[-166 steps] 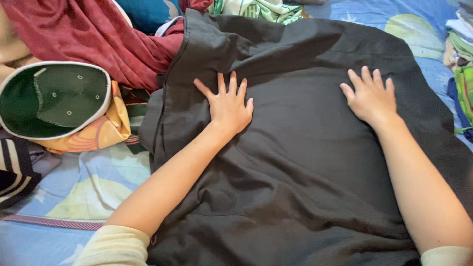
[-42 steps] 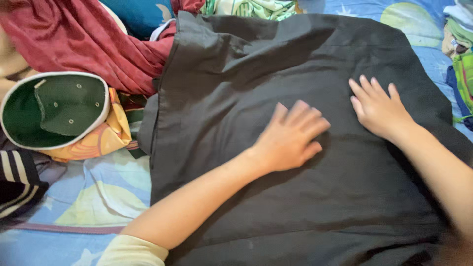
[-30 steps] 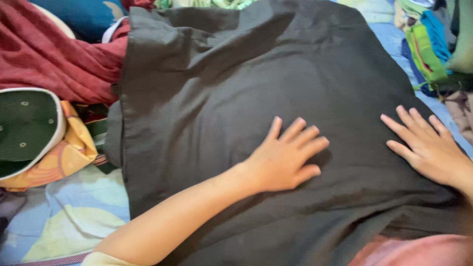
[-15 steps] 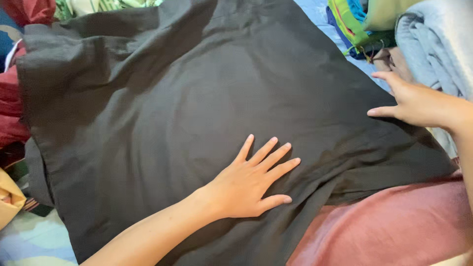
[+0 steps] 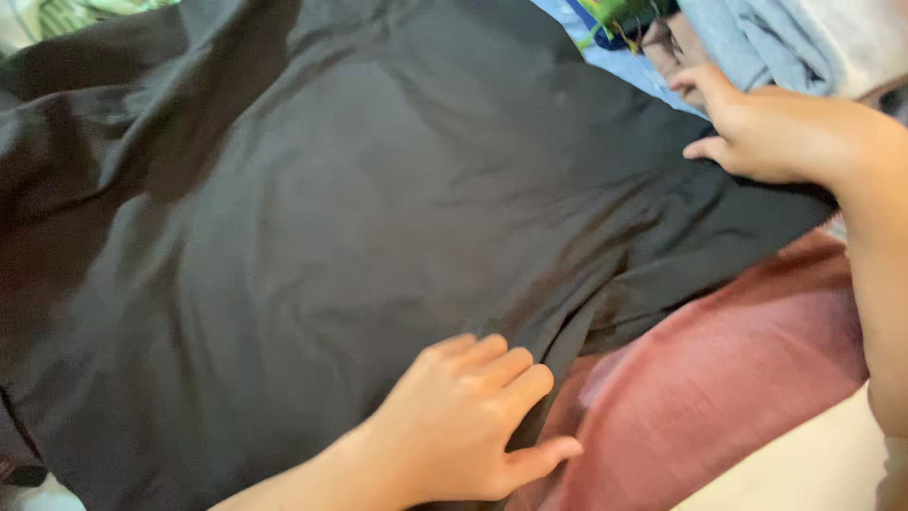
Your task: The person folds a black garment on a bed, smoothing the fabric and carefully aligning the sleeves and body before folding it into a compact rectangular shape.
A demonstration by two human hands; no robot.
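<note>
Two hands on dark grey garment [image 5: 312, 237], spread wide across bed. Left hand [image 5: 463, 426] at near edge, fingers curled, pinching fabric fold. Right hand [image 5: 776, 132] at far right corner, fingers bent over cloth edge, grip unclear. Pink-red fabric [image 5: 719, 378] beneath right forearm. Pale blue folded clothes [image 5: 757, 38] just beyond right hand.

Black garment [image 5: 331, 218]: matt woven cloth, fine-textured, lightly creased. Pink fabric [image 5: 719, 378]: matt cloth, soft, smooth-faced. Grey-blue towel [image 5: 757, 38]: matt, fuzzy cloth. Bedsheet [image 5: 615, 61]: smooth blue cloth.
</note>
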